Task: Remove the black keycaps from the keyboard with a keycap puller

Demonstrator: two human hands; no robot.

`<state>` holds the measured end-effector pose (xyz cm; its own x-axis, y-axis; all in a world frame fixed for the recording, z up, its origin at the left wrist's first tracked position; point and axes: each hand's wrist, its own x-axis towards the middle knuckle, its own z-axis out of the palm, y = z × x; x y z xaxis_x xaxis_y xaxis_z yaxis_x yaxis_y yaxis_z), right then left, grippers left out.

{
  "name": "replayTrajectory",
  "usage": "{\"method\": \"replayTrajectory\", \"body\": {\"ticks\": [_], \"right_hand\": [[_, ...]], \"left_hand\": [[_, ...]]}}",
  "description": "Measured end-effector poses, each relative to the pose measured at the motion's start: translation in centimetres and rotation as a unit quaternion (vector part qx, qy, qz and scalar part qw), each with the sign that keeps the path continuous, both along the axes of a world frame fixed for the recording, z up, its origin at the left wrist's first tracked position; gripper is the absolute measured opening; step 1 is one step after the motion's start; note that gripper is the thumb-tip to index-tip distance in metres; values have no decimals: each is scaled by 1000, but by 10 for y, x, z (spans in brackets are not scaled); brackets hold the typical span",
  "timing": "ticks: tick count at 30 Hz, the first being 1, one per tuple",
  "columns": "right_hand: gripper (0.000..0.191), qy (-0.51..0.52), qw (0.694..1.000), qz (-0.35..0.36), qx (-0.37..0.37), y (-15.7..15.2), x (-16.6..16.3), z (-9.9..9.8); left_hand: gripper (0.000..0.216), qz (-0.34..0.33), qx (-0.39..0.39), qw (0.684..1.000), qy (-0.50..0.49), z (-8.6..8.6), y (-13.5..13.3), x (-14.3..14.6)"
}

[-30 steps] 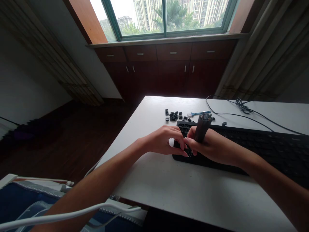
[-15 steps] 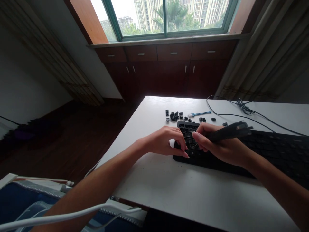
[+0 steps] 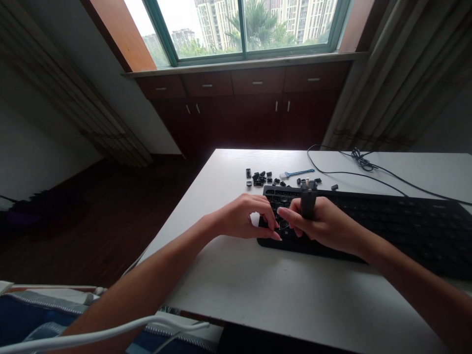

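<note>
A black keyboard [image 3: 368, 216] lies on the white table, some of its keycaps off at the left end. My right hand [image 3: 324, 223] is closed around the black handle of a keycap puller [image 3: 308, 201], whose thin wire end reaches down to the keys at the keyboard's left end. Over the keyboard's left edge rests my left hand [image 3: 252, 216], fingers curved, thumb and forefinger apart, close to the wire. No object shows in it. Whether the wire is around a keycap is too small to tell.
Several loose black keycaps [image 3: 259, 178] lie behind the keyboard, with a small blue-handled brush [image 3: 297, 173] beside them. A black cable [image 3: 363, 160] is bundled at the back right. A white tube [image 3: 110, 333] crosses the lower left, near a blue fabric item [image 3: 27, 317].
My right hand has turned the keycap puller, so its handle swings from pointing right to nearly upright. My left hand stays at the keyboard's left end. The view has shifted slightly.
</note>
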<state>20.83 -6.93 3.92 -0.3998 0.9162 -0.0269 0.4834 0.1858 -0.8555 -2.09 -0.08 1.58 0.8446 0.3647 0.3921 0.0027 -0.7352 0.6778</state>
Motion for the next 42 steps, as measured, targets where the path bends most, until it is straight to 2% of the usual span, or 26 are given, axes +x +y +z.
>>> {"method": "replayTrajectory", "body": {"ticks": [9,16,21,25,33,42], "right_hand": [[40,58,996,45,-54,3,6,4],[41,186,967,58,-162,11,16,-1],[44,212,967,7,-145,14,16,-3],[54,152,984,10,-93,10,11,-6],[21,73,997,15,1,4,8,-3],[14,11,999,21,-22,0,10,2]], "left_hand": [[23,9,-2,1000,15,0,0,-1],[23,10,-4,1000,22,-1,0,-2],[21,7,-8,1000,22,0,-1,-1],[20,8,-7,1000,20,0,-2,-1],[18,6,3,1000,24,2,-3,-1],[18,5,4,1000,28,2,-3,0]]}}
